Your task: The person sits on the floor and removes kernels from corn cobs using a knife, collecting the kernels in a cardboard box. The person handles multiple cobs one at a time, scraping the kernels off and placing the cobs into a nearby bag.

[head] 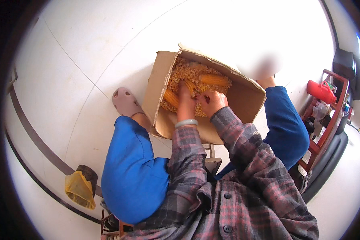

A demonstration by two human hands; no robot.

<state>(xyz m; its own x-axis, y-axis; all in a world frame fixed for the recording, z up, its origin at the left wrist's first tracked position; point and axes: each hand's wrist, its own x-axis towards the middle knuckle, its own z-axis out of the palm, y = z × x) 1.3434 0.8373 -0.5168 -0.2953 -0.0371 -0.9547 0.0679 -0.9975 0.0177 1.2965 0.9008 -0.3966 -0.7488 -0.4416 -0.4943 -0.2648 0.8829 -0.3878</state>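
Observation:
A cardboard box (238, 102) stands tilted between my knees with its mouth towards me, holding loose yellow corn kernels (180, 70). Inside it, my left hand (186, 97), wearing a pale bangle (186, 122) at the wrist, grips a corn cob (190, 87). Close to that cob's near end, my right hand (214, 102) has its fingers curled; its fingertips are partly hidden, so I cannot tell whether they hold anything. Another corn cob (215, 79) lies on the kernels beyond my right hand. To the left of my left wrist is a third cob (170, 97).
Pale floor tiles (108, 51) surround the box. My clog (126, 101) rests by its left side. A bin with a yellow liner (79, 189) stands at lower left. On the right, a reddish wooden rack (327, 120) holds a red thermos flask (321, 91) and bags.

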